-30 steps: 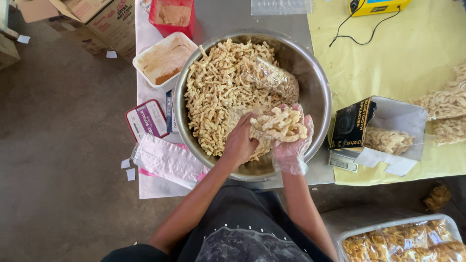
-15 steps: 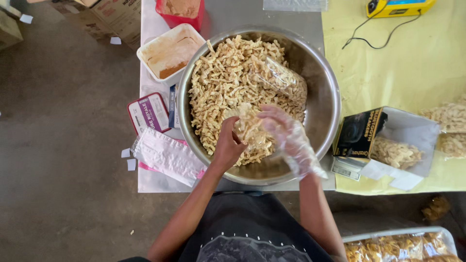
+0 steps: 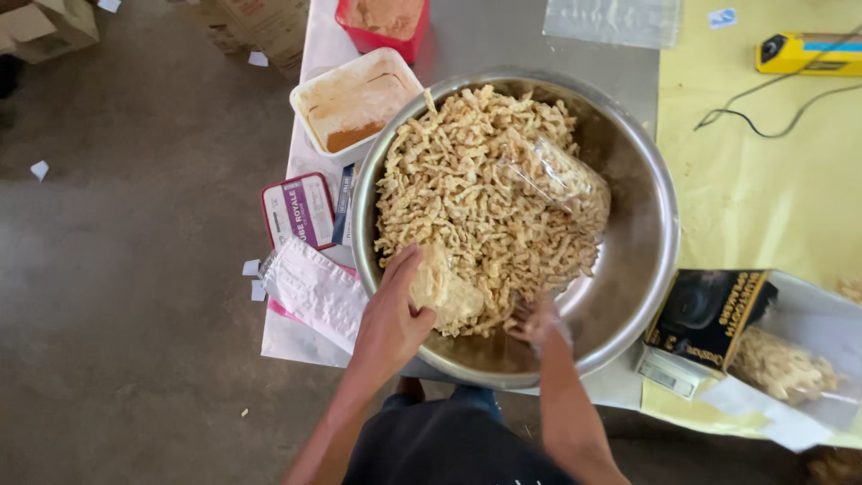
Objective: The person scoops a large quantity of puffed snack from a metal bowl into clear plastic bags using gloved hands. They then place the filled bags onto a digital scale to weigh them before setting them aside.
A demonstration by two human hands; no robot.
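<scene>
A big steel bowl (image 3: 642,224) on the table holds a heap of pale fried snack sticks (image 3: 467,189). My left hand (image 3: 391,314) grips a small clear bag (image 3: 444,289) partly filled with sticks at the bowl's near left rim. My right hand (image 3: 539,319), covered by a thin clear plastic glove, is dug into the sticks beside the bag, fingers curled on a scoop of them. A second filled clear bag (image 3: 557,180) lies on the heap at the right.
A white tub with orange powder (image 3: 355,103) and a red tub (image 3: 382,22) stand behind the bowl. A stack of empty clear bags (image 3: 310,287) lies at the left edge. A black carton (image 3: 709,319), a yellow sealer (image 3: 808,54) and its cord sit on the yellow cloth to the right.
Both hands have dropped from above the heap to the bowl's near edge. The right hand, which held a raised handful of sticks, is now down among the sticks.
</scene>
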